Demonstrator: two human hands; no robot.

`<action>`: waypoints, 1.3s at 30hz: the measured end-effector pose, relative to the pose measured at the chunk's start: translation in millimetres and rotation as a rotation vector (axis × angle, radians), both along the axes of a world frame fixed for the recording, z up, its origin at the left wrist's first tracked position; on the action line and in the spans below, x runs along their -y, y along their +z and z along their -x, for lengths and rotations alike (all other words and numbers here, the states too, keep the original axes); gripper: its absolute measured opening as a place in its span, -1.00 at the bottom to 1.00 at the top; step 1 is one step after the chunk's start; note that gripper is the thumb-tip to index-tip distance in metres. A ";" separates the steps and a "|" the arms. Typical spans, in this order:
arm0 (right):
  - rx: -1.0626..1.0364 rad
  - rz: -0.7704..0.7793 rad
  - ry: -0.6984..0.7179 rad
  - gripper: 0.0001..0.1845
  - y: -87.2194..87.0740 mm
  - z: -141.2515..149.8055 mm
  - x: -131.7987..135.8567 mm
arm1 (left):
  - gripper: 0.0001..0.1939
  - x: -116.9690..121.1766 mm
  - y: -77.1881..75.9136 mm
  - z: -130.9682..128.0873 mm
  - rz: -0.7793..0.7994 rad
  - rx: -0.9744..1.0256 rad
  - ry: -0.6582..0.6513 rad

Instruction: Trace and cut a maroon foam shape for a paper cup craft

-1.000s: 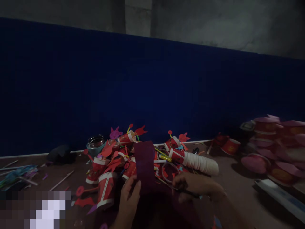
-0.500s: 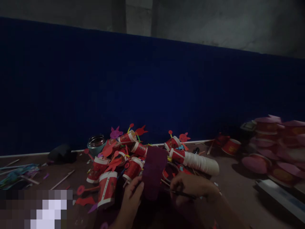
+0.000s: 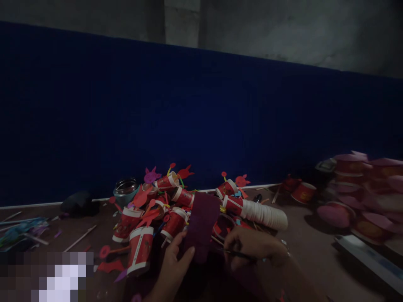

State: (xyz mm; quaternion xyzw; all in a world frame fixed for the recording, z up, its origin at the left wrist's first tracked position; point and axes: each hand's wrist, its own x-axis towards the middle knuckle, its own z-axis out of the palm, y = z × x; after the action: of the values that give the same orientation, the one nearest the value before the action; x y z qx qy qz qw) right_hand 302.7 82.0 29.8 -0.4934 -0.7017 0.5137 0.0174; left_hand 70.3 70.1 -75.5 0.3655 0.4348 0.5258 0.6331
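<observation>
Left hand [image 3: 174, 262]: fingers pinching purple sheet [image 3: 204, 222], held before the red cups [image 3: 176, 222]. Right hand [image 3: 252, 243]: fingers closed on dark slender tool [image 3: 242, 254]. White strip [image 3: 137, 250] on nearest cup [image 3: 145, 248]: print too small to read.

The left hand [image 3: 175, 256] points upward, thumb [image 3: 189, 255] apart from the fingers [image 3: 179, 239], while the right hand [image 3: 248, 245] angles leftward, tightly curled.

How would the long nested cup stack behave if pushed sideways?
The cup stack may roll, being round and lying on its side. It could bend or slide apart: closely spaced rims suggest many separate pieces. Probably light for its size, as it looks like paper.
</observation>
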 end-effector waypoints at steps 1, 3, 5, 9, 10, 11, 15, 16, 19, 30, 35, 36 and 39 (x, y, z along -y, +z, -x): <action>-0.003 0.010 0.001 -0.59 0.1 0.0 0.1 | -0.46 -0.2 0.3 0.3 -0.005 -0.019 0.025; -0.004 0.024 -0.003 -0.57 0.2 0.4 0.4 | -0.46 -0.2 0.1 0.2 -0.010 -0.051 0.067; -0.009 0.041 -0.002 -0.56 -0.2 1.5 0.8 | -0.45 0.9 -1.1 -0.9 0.004 -0.050 0.080; -0.027 0.064 0.007 -0.57 -3.0 3.8 1.2 | -0.42 5.9 -2.0 -5.9 0.055 -0.030 0.121; -0.025 0.057 0.002 -0.57 -3.6 4.0 1.2 | -0.42 7.2 -0.7 -7.2 0.054 -0.017 0.133; -0.020 0.047 -0.001 -0.58 -4.1 4.1 1.1 | -0.42 8.3 1.5 -8.3 0.048 0.005 0.137; -0.013 0.038 0.011 -0.60 -3.7 3.9 0.9 | -0.44 11.7 17.3 -8.4 0.044 0.104 0.022; -0.016 0.039 0.016 -0.60 -3.1 4.0 1.0 | -0.46 12.4 21.8 -7.2 0.058 0.112 -0.029; -0.022 0.047 0.015 -0.59 -1.1 5.7 1.6 | -0.48 14.7 33.4 -2.9 0.115 0.147 -0.140; -0.057 0.131 -0.004 -0.56 -2.7 7.0 1.0 | -0.41 14.5 30.8 -0.3 0.189 0.207 -0.188; -0.075 0.179 -0.005 -0.59 -5.4 8.1 0.6 | -0.46 11.9 20.9 1.2 0.133 0.216 -0.266; -0.083 0.191 -0.001 -0.58 -6.8 8.0 0.0 | -0.46 11.6 20.3 1.1 0.137 0.219 -0.274; -0.103 0.204 0.029 -0.57 -10.2 7.0 -1.6 | -0.50 12.2 22.4 0.0 0.121 0.238 -0.313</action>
State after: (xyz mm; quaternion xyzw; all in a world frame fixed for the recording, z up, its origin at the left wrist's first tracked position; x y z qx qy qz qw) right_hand 295.6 83.6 19.7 -0.4552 -0.6512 0.6072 -0.0043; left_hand 70.3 57.9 -53.1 0.3250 0.3257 0.4336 0.7748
